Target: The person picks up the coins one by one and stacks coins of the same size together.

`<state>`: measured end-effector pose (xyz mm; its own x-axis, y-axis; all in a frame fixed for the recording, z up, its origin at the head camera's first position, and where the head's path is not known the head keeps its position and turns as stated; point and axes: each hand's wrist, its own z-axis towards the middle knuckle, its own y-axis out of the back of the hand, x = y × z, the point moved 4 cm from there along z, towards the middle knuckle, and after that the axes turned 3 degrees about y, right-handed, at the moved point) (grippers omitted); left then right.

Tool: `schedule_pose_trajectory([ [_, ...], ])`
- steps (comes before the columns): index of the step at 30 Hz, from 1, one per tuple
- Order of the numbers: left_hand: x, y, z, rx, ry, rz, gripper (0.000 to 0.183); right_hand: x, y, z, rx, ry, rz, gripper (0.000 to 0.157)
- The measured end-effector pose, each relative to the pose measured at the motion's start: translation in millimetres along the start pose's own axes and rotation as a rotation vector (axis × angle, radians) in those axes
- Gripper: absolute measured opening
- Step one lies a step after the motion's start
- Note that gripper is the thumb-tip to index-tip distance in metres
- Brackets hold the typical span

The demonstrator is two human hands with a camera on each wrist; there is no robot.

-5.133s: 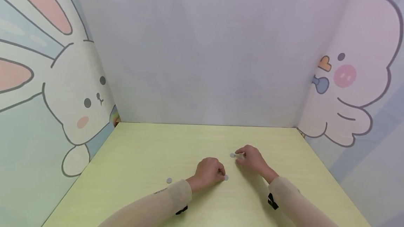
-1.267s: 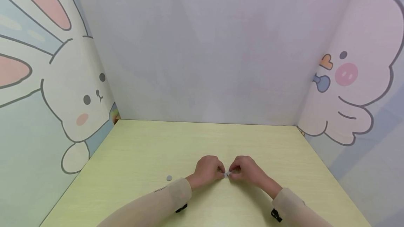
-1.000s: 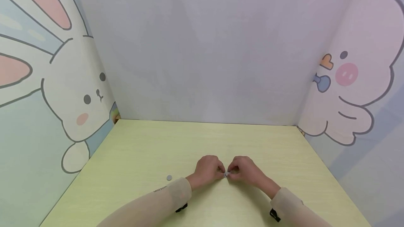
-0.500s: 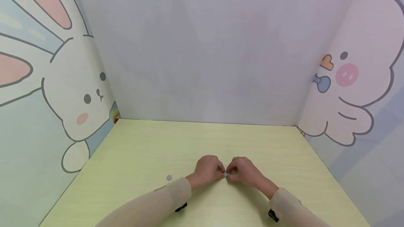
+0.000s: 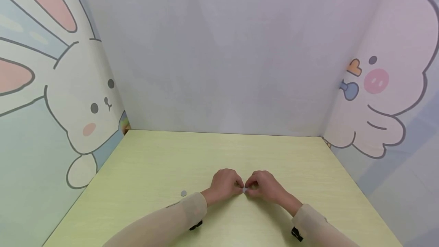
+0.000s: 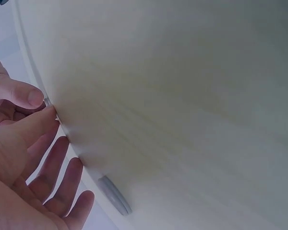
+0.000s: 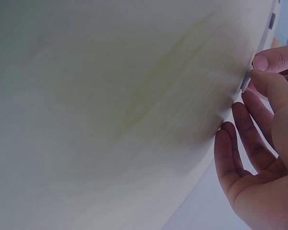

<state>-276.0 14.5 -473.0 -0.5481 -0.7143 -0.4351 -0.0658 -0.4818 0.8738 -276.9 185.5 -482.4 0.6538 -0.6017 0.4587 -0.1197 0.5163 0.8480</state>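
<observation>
Near the middle of the table (image 5: 164, 155), both hands meet fingertip to fingertip over small grey coin-like discs (image 5: 244, 190). The left hand (image 5: 224, 184) pinches a disc's edge from the left with thumb and index finger; its other fingers spread on the tabletop in the left wrist view. From the right, the right hand (image 5: 265, 186) pinches at the same spot. In the right wrist view a thin grey disc (image 7: 246, 80) shows at its fingertips. The fingers hide most of both discs, which overlap in the head view.
Another grey disc (image 5: 183, 193) lies left of the left forearm; in the left wrist view this disc (image 6: 115, 195) shows a layered edge. A pale wall (image 5: 219, 56) stands behind the table, with cartoon-printed panels on both sides.
The right hand took the farther disc about five seconds ago and brought it nearer, to the disc at the left hand. Over the last second it edged left. The left hand has stayed nearly still.
</observation>
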Motion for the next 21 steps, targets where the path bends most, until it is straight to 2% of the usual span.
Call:
schedule_pose_trajectory([
  [8, -1.5, 0.1, -0.2, -0.003, 0.011, 0.005, 0.004, -5.7, 2.8, -4.3, -0.012, -0.021, 0.015, 0.008],
  [15, -0.3, -0.7, -0.7, -0.009, 0.014, 0.011, 0.004, -2.1, 4.1, -5.5, -0.028, -0.002, -0.001, 0.008],
  [21, 0.2, -1.5, -0.7, -0.007, 0.013, 0.025, 0.003, -0.8, 3.2, -5.8, -0.027, -0.021, -0.01, 0.007],
])
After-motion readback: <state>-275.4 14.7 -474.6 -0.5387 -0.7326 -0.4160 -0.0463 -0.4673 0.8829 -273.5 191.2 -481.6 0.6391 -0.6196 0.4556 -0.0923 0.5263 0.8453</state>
